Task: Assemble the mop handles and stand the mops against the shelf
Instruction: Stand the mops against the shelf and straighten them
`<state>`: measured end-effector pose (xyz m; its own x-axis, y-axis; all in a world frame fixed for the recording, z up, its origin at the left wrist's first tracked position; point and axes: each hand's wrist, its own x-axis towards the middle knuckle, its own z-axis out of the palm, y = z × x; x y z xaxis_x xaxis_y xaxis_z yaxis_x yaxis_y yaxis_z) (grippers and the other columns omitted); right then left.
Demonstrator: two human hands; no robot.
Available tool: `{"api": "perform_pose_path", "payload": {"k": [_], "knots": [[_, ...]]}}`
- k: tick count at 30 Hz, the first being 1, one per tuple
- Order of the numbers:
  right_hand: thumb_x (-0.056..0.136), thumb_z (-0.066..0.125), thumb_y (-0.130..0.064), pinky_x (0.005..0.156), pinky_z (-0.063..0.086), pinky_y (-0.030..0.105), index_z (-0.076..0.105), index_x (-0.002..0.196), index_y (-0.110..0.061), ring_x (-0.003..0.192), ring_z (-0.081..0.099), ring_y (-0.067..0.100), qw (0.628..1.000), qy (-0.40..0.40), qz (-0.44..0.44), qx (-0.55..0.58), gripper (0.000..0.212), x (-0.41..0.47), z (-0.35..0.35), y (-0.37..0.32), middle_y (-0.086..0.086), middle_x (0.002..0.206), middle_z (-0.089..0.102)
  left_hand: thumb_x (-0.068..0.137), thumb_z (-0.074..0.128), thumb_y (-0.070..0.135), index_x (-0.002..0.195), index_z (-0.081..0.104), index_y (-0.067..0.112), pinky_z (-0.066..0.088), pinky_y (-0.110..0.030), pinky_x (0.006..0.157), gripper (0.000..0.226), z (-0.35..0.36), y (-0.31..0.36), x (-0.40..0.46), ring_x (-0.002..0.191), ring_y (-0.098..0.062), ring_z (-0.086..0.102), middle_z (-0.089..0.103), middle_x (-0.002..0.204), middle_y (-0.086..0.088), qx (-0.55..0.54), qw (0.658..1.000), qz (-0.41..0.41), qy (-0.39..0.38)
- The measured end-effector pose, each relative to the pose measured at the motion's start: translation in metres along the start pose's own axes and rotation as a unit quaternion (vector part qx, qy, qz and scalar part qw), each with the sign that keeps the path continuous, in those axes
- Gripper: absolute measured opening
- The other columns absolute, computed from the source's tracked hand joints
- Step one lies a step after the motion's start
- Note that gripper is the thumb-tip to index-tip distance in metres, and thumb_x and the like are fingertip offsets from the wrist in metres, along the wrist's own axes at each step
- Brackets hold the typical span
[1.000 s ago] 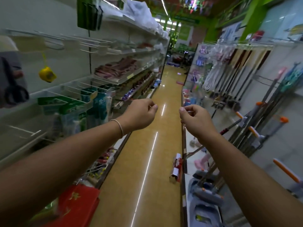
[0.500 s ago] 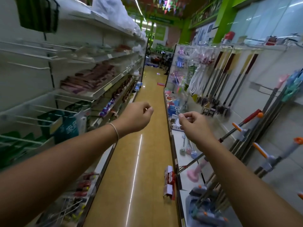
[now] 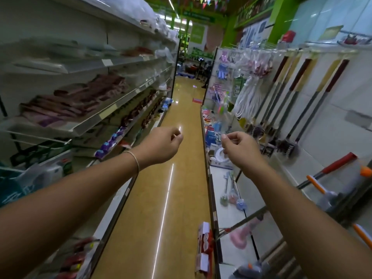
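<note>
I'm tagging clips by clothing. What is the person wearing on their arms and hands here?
Both forearms are bare, with no sleeves in view and no gloves. The left hand has a thin, pale bracelet around its wrist. The right hand and its wrist carry nothing: no watch, band or ring shows.

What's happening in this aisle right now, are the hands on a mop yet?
Not yet. The person stands in a shop aisle with both arms stretched forward over the floor. The left hand and right hand have their fingers curled and hold nothing. The mops with orange-tipped handles lean against the shelf on the right, untouched. Brooms hang further along the same side.
</note>
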<state>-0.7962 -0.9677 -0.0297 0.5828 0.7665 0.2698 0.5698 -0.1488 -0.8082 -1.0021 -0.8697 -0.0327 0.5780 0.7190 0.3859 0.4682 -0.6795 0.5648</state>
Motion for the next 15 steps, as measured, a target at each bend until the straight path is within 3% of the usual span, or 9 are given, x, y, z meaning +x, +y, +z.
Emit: {"api": "perform_pose_path", "payload": {"k": [3,10,15], "knots": [[0.095,0.059,-0.038,0.079,0.058,0.042,0.061,0.09,-0.027,0.086,0.068,0.019,1.0,0.001,-0.018,0.001,0.012,0.06,0.0,0.003,0.001,0.092,0.069,0.099,0.043,0.028,0.105,0.066,0.01,0.053,-0.044,0.078,0.029,0.004,-0.011,0.051,0.085,-0.023,0.062,0.068,0.091,-0.007,0.005,1.0,0.0,0.021],[0.095,0.059,-0.038,0.076,0.057,0.036,0.063,0.106,-0.02,0.085,0.065,0.015,1.0,-0.005,-0.022,-0.007,0.021,0.152,0.028,0.031,-0.002,0.092,0.067,0.099,0.043,0.029,0.113,0.065,0.012,0.053,-0.038,0.081,0.03,0.032,-0.057,0.141,0.091,-0.019,0.061,0.068,0.101,-0.005,0.004,1.0,-0.011,0.029],[0.094,0.06,-0.04,0.067,0.055,0.031,0.063,0.095,-0.025,0.076,0.067,0.01,0.999,0.021,-0.002,-0.024,0.015,0.208,0.05,0.06,-0.003,0.089,0.068,0.099,0.043,0.026,0.113,0.064,0.011,0.052,-0.041,0.085,0.029,0.069,-0.089,0.209,0.096,-0.023,0.061,0.067,0.104,-0.008,-0.005,1.0,0.012,0.003]]}}
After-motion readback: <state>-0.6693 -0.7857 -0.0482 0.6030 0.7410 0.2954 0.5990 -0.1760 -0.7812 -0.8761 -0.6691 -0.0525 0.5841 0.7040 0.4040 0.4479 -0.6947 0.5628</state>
